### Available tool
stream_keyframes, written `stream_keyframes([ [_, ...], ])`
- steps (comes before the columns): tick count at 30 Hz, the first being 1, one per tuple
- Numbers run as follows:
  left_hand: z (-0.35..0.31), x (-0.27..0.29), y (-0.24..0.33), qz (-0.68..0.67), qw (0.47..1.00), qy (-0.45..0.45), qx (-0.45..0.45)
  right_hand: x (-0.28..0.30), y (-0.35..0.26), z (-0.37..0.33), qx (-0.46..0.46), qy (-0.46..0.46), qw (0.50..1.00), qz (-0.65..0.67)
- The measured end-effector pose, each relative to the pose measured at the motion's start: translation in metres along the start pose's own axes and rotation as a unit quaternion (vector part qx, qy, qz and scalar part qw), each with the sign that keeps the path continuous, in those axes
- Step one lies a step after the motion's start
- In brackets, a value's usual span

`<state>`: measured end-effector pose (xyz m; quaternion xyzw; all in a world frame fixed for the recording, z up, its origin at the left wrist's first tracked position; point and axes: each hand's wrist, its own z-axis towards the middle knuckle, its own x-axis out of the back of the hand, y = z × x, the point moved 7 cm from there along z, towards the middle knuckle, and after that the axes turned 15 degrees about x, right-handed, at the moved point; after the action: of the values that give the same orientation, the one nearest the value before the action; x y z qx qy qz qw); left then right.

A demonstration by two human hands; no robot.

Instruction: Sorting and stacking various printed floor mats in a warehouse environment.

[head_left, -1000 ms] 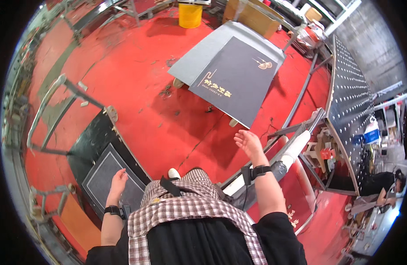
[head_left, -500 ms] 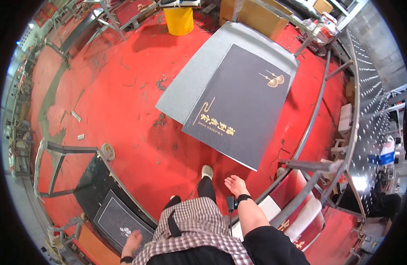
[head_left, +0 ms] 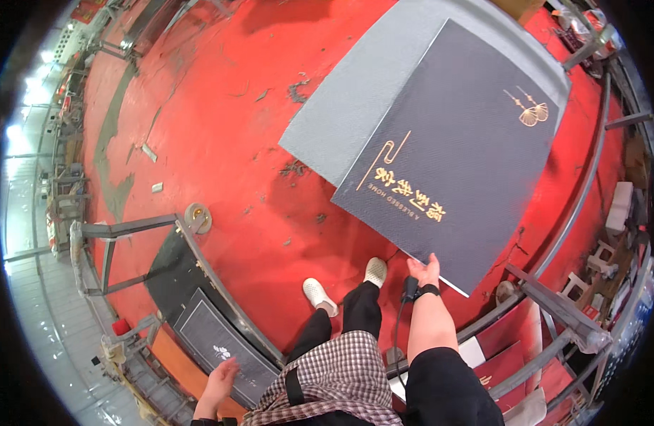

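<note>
A large dark grey doormat (head_left: 455,135) with gold lettering and fan motifs lies over a plain light grey sheet (head_left: 355,92) in front of me. At its near edge is my right hand (head_left: 424,270), palm turned up, with the thumb over the top face; the fingers seem to be under the edge, partly hidden. My left hand (head_left: 222,378) hangs low at my left side, loosely open and holding nothing. Behind it lies a smaller dark mat (head_left: 220,341) with a pale border and white flower pattern, on a dark board (head_left: 174,273).
A metal frame (head_left: 135,227) with a caster stands at the left. Another metal rail (head_left: 575,192) curves along the right, with red mats (head_left: 494,362) inside its lower part. Bits of debris (head_left: 295,167) lie on the red floor (head_left: 220,142). My shoes (head_left: 320,295) stand just short of the doormat.
My right hand has moved forward from the bare floor to the doormat's near edge. My view has shifted closer to the mat, and both shoes now show. The left hand stays low and empty.
</note>
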<state>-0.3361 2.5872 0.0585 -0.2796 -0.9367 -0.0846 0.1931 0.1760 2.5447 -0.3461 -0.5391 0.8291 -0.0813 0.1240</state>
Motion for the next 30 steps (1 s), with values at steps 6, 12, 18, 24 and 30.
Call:
stream_keyframes([
  [6, -0.011, 0.003, -0.016, 0.042, 0.999, -0.007, -0.016, -0.036, -0.015, -0.061, 0.051, -0.021, 0.992, 0.111],
  [12, -0.045, -0.001, -0.004, -0.070, 0.995, -0.004, -0.074, -0.169, -0.117, -0.208, 0.200, -0.280, 0.912, -0.223],
  [18, -0.073, 0.000, -0.030, -0.110, 0.979, 0.077, -0.155, -0.310, -0.167, -0.462, 0.375, -0.522, 0.707, -0.294],
  [24, -0.087, -0.007, -0.122, -0.230, 0.952, 0.149, -0.134, -0.272, -0.114, -0.686, 0.370, -0.710, 0.571, -0.182],
  [30, -0.089, -0.021, -0.238, -0.437, 0.872, 0.159, -0.155, -0.169, -0.011, -0.812, 0.272, -0.818, 0.469, -0.192],
])
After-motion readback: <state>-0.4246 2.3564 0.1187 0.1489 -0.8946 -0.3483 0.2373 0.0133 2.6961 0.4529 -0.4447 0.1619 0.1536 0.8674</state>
